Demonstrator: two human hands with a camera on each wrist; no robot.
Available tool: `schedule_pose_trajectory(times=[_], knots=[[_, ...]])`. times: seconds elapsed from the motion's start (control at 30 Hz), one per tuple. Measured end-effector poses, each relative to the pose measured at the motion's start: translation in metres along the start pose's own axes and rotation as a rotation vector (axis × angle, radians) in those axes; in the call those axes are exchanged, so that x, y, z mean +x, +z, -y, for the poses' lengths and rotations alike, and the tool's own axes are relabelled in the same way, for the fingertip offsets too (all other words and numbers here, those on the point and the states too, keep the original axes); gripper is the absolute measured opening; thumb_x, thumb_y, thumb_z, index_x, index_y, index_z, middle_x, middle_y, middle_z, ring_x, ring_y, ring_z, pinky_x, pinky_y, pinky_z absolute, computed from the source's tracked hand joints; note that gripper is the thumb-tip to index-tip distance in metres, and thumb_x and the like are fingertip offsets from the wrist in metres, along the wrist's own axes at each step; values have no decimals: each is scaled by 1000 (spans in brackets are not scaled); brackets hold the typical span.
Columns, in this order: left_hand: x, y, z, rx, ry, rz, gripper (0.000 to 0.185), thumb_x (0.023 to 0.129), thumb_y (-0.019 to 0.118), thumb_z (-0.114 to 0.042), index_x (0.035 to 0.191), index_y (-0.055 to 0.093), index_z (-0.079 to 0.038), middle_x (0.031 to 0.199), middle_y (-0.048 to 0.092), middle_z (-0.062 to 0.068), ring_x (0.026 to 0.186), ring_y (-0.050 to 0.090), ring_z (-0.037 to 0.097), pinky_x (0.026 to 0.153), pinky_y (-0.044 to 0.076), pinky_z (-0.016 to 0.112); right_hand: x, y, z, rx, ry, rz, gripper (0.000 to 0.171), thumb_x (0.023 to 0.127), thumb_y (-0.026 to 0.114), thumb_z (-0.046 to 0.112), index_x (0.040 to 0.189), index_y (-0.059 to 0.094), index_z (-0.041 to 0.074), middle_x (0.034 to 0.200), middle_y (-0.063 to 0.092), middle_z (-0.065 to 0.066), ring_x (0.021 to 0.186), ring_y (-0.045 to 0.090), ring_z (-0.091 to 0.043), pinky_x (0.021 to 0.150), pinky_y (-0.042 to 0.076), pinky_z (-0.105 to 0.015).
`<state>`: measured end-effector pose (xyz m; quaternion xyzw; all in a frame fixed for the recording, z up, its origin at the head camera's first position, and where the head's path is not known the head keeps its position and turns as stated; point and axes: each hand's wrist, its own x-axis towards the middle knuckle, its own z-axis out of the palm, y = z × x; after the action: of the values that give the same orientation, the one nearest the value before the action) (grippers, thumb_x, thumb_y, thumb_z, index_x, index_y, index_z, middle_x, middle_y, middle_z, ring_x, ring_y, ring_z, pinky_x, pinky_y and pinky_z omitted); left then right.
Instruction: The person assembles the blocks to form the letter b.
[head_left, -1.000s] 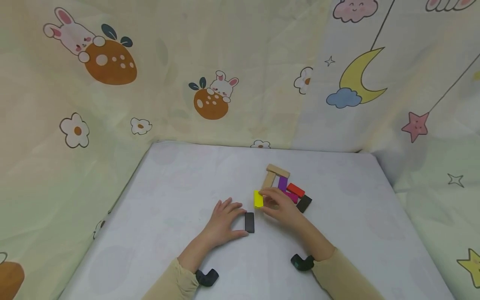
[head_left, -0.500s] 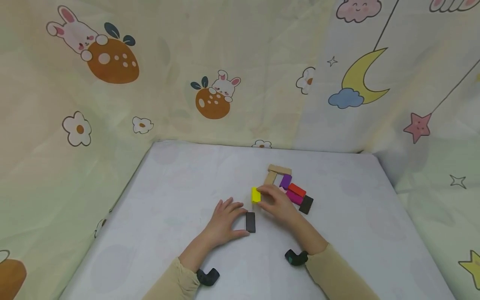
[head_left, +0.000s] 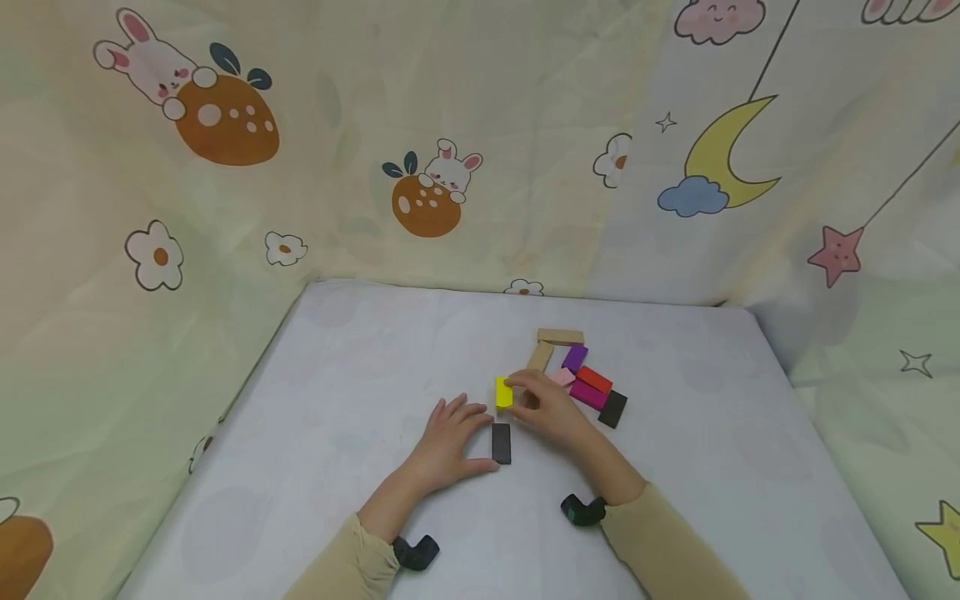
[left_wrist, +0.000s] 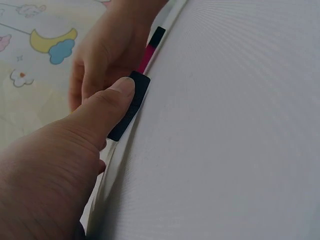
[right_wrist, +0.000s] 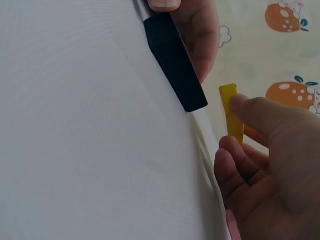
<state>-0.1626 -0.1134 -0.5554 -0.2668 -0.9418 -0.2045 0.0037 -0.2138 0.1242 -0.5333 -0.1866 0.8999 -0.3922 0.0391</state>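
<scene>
**Yellow block pinched just beyond the black one**

Yellow block (head_left: 503,392) sits on the white table (head_left: 360,375), gripped by the right hand (head_left: 546,408) — index finger and thumb curled round it in the right wrist view. It lies just far of the black block (head_left: 500,442), a narrow gap between them, and both seem to run long axis near-to-far, though the yellow one's tilt is hard to judge. The left hand (head_left: 447,442) rests flat with fingers relaxed, its thumb tip pressed against the black block's left side.

Right of the yellow block lies a cluster: two tan blocks (head_left: 559,336) at the far end, then purple (head_left: 574,357), pink (head_left: 562,377), red (head_left: 594,379) and magenta (head_left: 588,394) pieces, and a second black block (head_left: 612,408) nearest — close together, some touching. The right hand is the closer to this group. Left and far of both hands the table offers wide room; its edges stand well apart from the blocks, with a cartoon curtain (head_left: 420,183) behind.
</scene>
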Motion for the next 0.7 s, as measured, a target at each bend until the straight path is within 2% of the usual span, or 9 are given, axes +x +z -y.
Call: schedule_pose_trajectory(times=[0.07,0.27,0.43,0.7], knots=[[0,-1,0,6,0,0,69,80,68,-67,134,59,-24,147,50,-1,149,29,32,121,15,61,0,3,0,-32,20,4,43,87,75,42,127,62,35,133,57,12,93,57,-11,83,55,-26],[0,-2,-1,10,-3,5,64,81,68,-66,128,62,-24,146,50,0,148,30,32,120,16,61,-1,7,0,-56,45,12,41,85,77,40,124,64,36,136,58,11,112,59,-13,94,55,-36],[0,-2,-1,3,2,-5,61,81,70,-64,126,63,-24,145,52,0,148,31,33,119,17,63,-3,9,-2,-75,12,32,41,85,77,38,124,65,34,135,59,9,98,60,-14,87,56,-33],[-1,0,0,13,16,-18,62,81,68,-67,125,63,-24,145,51,1,147,31,34,118,18,64,-4,10,-4,-95,12,42,43,85,77,41,125,64,35,134,59,9,93,57,-10,85,55,-31]])
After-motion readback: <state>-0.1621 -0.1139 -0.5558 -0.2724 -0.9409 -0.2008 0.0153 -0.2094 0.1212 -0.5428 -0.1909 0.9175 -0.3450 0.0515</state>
